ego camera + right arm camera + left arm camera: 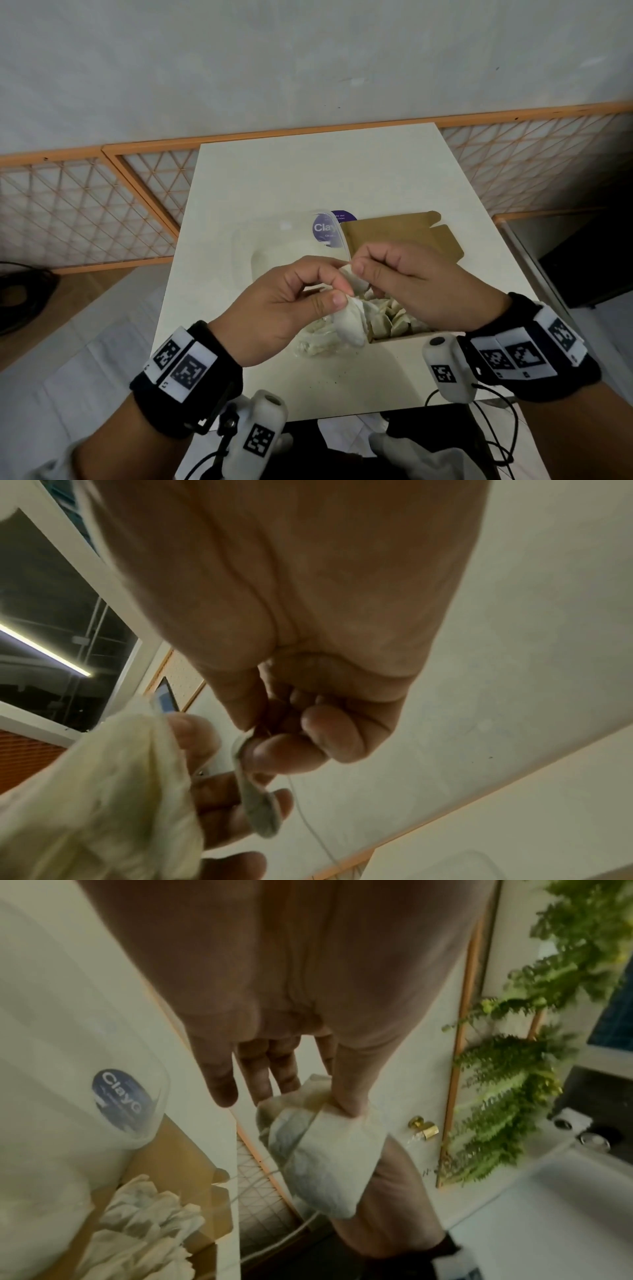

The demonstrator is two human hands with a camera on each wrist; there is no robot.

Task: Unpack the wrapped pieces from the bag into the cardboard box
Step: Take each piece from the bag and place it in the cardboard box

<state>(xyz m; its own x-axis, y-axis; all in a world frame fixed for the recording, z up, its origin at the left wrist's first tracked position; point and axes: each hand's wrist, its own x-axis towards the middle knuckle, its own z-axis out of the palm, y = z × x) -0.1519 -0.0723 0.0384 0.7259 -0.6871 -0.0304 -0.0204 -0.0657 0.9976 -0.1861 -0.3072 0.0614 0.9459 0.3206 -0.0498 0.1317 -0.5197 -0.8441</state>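
Both hands hold one white paper-wrapped piece point(349, 322) above the table, between the bag and the box. My left hand point(291, 301) pinches its body between thumb and fingers; the left wrist view shows the wrapped piece point(322, 1164) under the thumb. My right hand point(404, 284) pinches a loose end of the wrapping point(253, 791) at the top. The clear plastic bag point(291, 240) with a purple "Clay" label point(325, 229) lies behind the hands. The open cardboard box point(394, 233) on the right holds several crumpled white wrappings point(394, 315), also seen as wrappings point(143, 1226).
The white table point(308, 178) stands against an orange lattice fence point(85, 205). A pale wall rises behind. Green plants point(514, 1069) hang by a door in the left wrist view. Cables and wrist-camera units hang at the table's near edge point(445, 370).
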